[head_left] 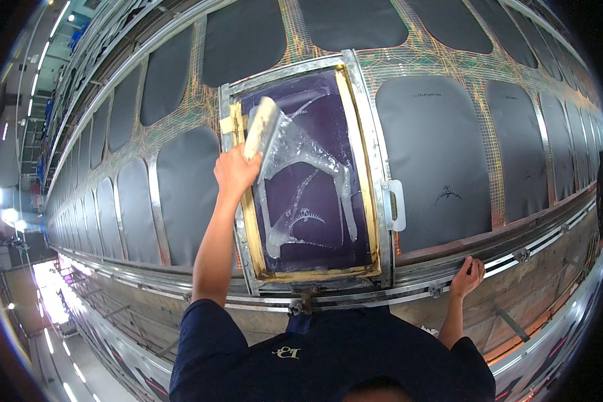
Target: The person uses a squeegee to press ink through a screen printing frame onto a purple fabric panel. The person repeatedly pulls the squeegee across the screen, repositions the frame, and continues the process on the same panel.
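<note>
My left hand [236,171] is closed round the wooden handle of a squeegee [264,127], tilted over the left side of a printing screen [301,231]. The squeegee's blade edge meets a streak of whitish, translucent ink [298,144] smeared on the purple mesh. More of the ink runs down both sides of the mesh and along its lower part, around a small pale emblem. Yellowish tape lines the metal frame [371,134]. My right hand [471,276] hangs by the metal rail [502,268] at the lower right, fingers curled, with nothing visible in them.
Black rounded panels [432,154] lie in rows on a long table, among lines of coloured overspill. A pale handle [395,205] juts from the frame's right side. Rails with clamps run along the near edge. Behind me a second long table curves past at lower right.
</note>
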Motion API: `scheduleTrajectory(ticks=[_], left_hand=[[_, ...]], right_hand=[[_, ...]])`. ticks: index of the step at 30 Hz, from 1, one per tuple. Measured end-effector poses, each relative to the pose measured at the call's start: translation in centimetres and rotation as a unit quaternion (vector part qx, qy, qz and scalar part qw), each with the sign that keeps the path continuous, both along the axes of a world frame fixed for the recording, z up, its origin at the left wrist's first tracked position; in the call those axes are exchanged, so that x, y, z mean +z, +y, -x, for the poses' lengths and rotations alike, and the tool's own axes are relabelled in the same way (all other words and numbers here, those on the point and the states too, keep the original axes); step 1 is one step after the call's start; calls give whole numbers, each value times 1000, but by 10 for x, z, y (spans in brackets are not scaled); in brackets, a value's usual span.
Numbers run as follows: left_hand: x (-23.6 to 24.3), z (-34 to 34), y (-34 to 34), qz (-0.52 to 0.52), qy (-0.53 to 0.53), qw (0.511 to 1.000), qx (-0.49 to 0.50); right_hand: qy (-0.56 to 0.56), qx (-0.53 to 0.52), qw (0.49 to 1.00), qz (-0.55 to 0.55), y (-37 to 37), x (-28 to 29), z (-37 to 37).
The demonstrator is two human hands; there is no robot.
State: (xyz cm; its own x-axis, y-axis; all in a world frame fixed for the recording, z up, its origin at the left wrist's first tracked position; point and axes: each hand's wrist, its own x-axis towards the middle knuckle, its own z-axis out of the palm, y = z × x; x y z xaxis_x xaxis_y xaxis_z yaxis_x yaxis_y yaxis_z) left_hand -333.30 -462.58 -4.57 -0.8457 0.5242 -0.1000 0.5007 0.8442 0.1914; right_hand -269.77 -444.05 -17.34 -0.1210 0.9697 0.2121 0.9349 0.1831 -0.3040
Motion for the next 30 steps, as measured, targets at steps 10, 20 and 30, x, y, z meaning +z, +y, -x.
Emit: scheduleTrajectory(ticks=[10,20,30], left_hand=[[-10,28,16,-4,49,987,152],[-21,-32,37,-21,22,1000,5],[-23,74,34,-195,42,901,-384]], right_hand=[[14,-13,1000,0,-3,2,2],[21,34,999,-35,9,-3,-1],[222,489,832,140,75,146,410]])
